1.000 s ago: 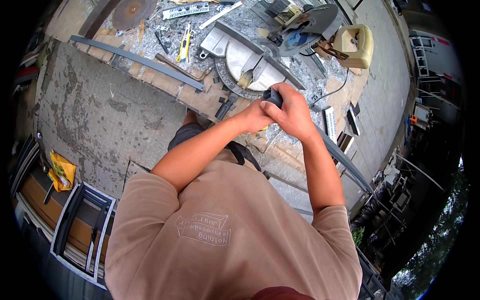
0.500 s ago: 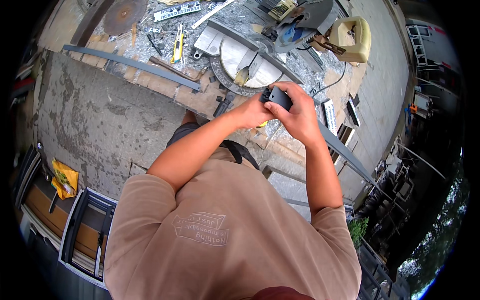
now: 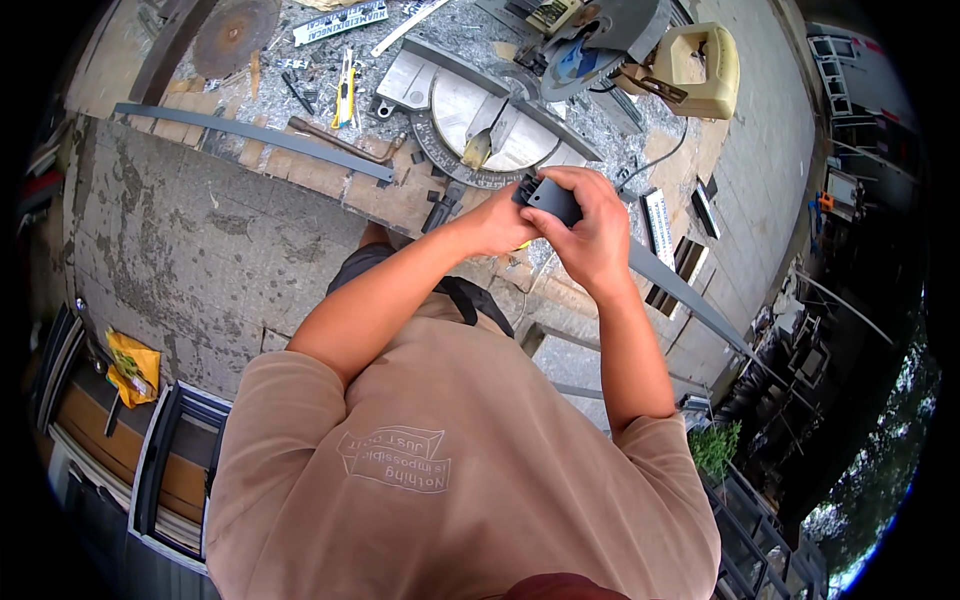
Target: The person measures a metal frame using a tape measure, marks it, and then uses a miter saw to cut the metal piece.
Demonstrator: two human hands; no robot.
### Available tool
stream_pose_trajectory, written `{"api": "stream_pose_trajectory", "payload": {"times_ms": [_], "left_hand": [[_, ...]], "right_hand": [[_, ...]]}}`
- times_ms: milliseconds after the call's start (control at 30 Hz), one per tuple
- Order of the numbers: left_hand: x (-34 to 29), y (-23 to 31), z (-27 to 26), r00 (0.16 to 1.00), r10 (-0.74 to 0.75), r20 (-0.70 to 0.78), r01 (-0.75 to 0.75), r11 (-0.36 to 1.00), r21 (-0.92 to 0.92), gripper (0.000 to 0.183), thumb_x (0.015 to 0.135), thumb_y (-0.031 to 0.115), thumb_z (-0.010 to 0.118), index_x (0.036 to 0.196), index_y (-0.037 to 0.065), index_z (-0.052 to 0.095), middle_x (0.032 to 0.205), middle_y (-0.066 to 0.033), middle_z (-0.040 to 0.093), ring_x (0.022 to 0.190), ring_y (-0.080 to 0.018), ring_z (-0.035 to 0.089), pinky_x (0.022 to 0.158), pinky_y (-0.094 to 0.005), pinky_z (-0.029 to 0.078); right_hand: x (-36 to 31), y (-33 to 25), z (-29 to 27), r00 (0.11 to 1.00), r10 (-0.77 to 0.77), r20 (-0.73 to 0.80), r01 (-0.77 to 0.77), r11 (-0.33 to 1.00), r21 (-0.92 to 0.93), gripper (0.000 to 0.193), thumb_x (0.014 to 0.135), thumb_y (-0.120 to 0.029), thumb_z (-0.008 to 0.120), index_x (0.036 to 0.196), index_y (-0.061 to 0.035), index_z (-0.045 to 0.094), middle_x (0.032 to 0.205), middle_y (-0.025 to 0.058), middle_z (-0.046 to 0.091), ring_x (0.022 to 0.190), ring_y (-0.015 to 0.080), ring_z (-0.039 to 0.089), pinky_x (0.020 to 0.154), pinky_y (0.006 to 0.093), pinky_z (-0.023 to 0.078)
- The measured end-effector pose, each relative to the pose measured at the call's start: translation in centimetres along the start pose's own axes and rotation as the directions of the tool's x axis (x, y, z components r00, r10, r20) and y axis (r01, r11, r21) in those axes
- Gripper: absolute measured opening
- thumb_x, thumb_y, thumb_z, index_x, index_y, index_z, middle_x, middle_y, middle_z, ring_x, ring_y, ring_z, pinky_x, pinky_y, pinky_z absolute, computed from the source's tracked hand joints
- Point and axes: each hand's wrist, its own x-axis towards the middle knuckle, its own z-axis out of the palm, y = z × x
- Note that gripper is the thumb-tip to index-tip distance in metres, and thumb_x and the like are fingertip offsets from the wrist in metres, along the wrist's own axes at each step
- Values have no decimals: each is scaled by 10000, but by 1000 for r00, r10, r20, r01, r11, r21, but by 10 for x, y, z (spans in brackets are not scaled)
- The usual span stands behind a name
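Your right hand (image 3: 592,235) fingers curl over the small black block (image 3: 548,198); your left hand (image 3: 500,222) pinches its near edge.

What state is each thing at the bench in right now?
Small black boxy device: held above the bench, gripped by both hands.
Left hand: closed on the device.
Right hand: closed on the device.
Grey mitre saw: head raised, unattended.
Long grey metal strip: lying flat.
Rusty round saw blade: lying flat.
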Motion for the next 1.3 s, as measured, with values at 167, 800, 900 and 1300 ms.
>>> {"api": "stream_pose_trajectory", "payload": {"times_ms": [167, 800, 900, 1300], "left_hand": [[2, -4, -1, 1000, 3, 22, -3, 1000, -17, 349, 932, 139, 754, 1260, 61, 665, 1205, -126, 740, 1103, -223, 696, 955, -406, 560], [1, -3, 0, 999, 40, 12, -39, 998, -47, 354, 964, 135, 736, 1298, 51, 656, 1205, -96, 734, 1078, -163, 669, 930, -373, 565], [0, 0, -1, 999, 17, 42, -13, 997, -80, 362, 971, 149, 736, 1311, 54, 656, 1208, -97, 738, 1087, -171, 675, 935, -375, 566], [2, -9, -2, 999, 18, 31, -18, 1000, -4, 350, 981, 171, 715, 1310, 59, 675, 1232, -120, 746, 1120, -217, 701, 958, -396, 563]], "right_hand": [[-1, 1, 3, 1000, -9, -17, 8, 1000, -6, 481, 743, -193, 964, 1163, -60, 771, 1164, 121, 785, 1108, 341, 725, 994, 430, 563], [0, 1, -3, 998, 41, 41, -42, 999, 21, 474, 767, -141, 924, 1201, -54, 756, 1178, 141, 772, 1130, 356, 713, 1019, 435, 551], [-2, 3, -4, 997, 58, 46, -58, 998, 14, 475, 770, -159, 940, 1196, -45, 763, 1188, 138, 778, 1139, 345, 716, 1029, 431, 549], [-4, 7, -4, 1000, 28, 6, -28, 1000, 2, 486, 756, -196, 940, 1185, -56, 760, 1156, 139, 769, 1109, 355, 711, 1000, 437, 554]]}}
